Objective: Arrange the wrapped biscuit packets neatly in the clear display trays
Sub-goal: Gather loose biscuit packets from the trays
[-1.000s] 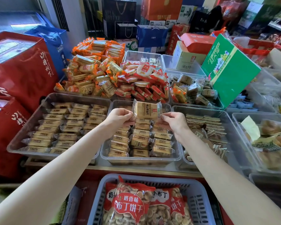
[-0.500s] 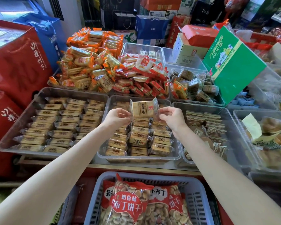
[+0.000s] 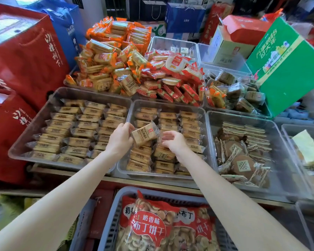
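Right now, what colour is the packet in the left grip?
Tan biscuit, clear wrapper: held packet, left hand, head view.

One tan biscuit packet (image 3: 144,135) in clear wrap is up off the pile, tilted, pinched at its left end by the left hand (image 3: 120,140); right hand (image 3: 172,142) sits just off its right end, fingers curled, not clearly touching. Right under the grip is the middle clear tray (image 3: 168,104), packets in three rows. The tray left of the grip (image 3: 69,91) is packed in neat rows too.
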Demonstrator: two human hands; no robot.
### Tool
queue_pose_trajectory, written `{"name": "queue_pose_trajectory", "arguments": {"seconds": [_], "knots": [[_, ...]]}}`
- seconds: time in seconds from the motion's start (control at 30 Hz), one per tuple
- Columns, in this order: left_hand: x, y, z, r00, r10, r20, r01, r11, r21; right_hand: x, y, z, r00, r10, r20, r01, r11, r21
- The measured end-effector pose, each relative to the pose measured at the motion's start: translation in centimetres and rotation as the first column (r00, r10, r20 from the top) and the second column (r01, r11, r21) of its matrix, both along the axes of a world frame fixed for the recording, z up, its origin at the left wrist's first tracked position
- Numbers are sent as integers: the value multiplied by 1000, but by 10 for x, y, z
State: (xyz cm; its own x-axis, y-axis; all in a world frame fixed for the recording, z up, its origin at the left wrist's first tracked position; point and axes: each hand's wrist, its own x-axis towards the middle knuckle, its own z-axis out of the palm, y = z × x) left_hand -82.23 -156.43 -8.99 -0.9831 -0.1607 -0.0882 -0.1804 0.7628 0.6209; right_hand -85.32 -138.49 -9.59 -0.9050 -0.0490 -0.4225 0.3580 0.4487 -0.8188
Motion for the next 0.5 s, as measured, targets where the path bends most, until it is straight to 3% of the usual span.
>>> {"name": "queue_pose_trajectory", "arguments": {"seconds": [0.1, 0.17, 0.2, 0.27, 0.37, 0.43, 0.5], "knots": [[6, 18, -4, 985, -152, -85, 139, 981, -138, 2, 30, 8, 977, 176, -124, -141, 959, 247], [10, 35, -10, 945, -304, -122, 284, 946, -160, 5, 57, 16, 930, 331, -162, -229, 863, 451], [12, 43, -14, 910, -399, -116, 376, 909, -178, 8, 71, 20, 897, 424, -125, -292, 781, 552], [11, 61, -24, 798, -599, -63, 568, 783, -252, 16, 94, 26, 807, 587, 58, -436, 527, 730], [7, 82, -35, 664, -729, 165, 733, 590, -339, 27, 107, 20, 675, 685, 276, -515, 169, 840], [5, 86, -37, 635, -702, 323, 768, 529, -362, 30, 105, 6, 656, 697, 289, -459, 65, 886], [5, 86, -36, 631, -685, 365, 774, 521, -360, 31, 102, -7, 680, 691, 244, -388, 58, 920]]}}
